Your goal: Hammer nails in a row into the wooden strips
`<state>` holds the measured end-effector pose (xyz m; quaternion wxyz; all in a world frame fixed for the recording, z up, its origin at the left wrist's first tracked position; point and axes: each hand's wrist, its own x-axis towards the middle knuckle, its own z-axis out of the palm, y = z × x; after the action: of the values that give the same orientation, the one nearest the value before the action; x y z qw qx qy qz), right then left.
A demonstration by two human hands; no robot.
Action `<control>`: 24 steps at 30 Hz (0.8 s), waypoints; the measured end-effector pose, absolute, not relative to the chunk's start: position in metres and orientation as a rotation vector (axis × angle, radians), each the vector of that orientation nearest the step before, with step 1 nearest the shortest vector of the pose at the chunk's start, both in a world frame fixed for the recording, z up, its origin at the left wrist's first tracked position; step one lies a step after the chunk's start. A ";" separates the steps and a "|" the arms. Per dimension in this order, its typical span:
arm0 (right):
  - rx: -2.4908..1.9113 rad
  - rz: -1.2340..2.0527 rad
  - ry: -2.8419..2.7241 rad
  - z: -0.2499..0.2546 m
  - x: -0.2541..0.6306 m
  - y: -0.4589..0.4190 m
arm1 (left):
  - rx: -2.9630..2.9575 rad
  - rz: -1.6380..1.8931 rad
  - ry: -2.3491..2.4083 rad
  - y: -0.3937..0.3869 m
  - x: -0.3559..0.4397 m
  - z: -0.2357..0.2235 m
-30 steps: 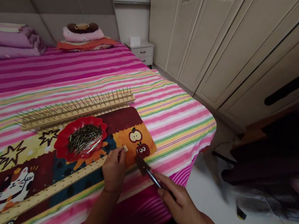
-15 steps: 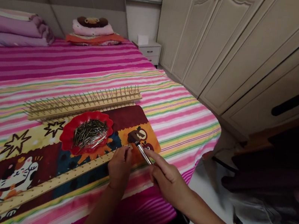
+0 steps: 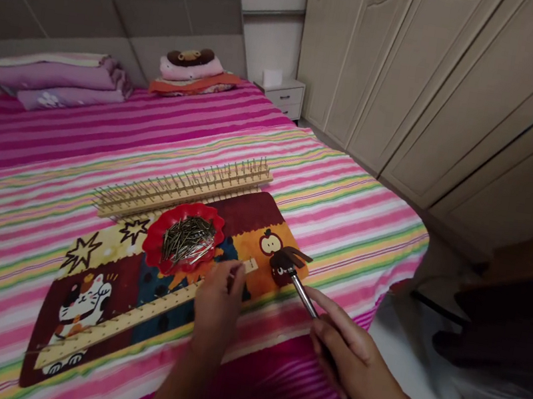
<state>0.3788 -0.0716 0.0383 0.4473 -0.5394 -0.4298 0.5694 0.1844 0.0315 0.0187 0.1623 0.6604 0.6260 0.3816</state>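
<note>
My right hand (image 3: pixel 348 351) is wrapped round a claw hammer (image 3: pixel 301 291), whose metal shaft tilts up to a dark head over the right part of the patterned mat (image 3: pixel 249 211). Closed fingers of my left hand (image 3: pixel 217 303) rest at a pale wooden strip (image 3: pixel 125 322) near its right end; whatever they pinch is hidden. Rows of small holes or nail points run along that strip. Beyond it, a red scalloped dish (image 3: pixel 151 250) contains a heap of loose nails (image 3: pixel 189 240).
Behind the dish lie wooden strips (image 3: pixel 186 193) bristling with upright nails. Everything sits on a bed with a striped sheet (image 3: pixel 356 207). Folded bedding (image 3: pixel 63 79) is by the headboard. Wardrobes (image 3: pixel 367 74) line the right side, and a small nightstand (image 3: pixel 285 98) stands in the corner.
The hammer has swung away to the right, off the strip's end, with my right hand. My left hand stays by the strip. The whole view has shifted left.
</note>
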 end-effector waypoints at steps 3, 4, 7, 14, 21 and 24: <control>-1.393 1.423 -0.951 0.037 0.383 -0.077 | 1.884 0.812 2.072 0.059 0.154 0.049; -1.417 1.423 -0.911 0.037 0.383 -0.079 | 1.874 0.632 2.157 0.071 0.145 0.054; -1.457 1.421 -0.859 0.040 0.382 -0.083 | 1.874 0.133 2.222 0.105 0.125 0.052; -1.476 1.432 -0.875 0.035 0.383 -0.086 | 1.908 -0.100 2.162 0.138 0.124 0.032; -1.477 1.410 -0.875 0.028 0.383 -0.088 | 1.888 0.059 2.135 0.134 0.116 0.042; -1.471 1.412 -0.861 0.028 0.384 -0.089 | 1.619 0.548 2.027 0.119 0.109 0.050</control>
<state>0.3841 -0.0891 0.0283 0.4475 -0.5943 -0.3478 0.5705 0.1086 0.1189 0.0500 0.2428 0.5924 0.7416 0.2004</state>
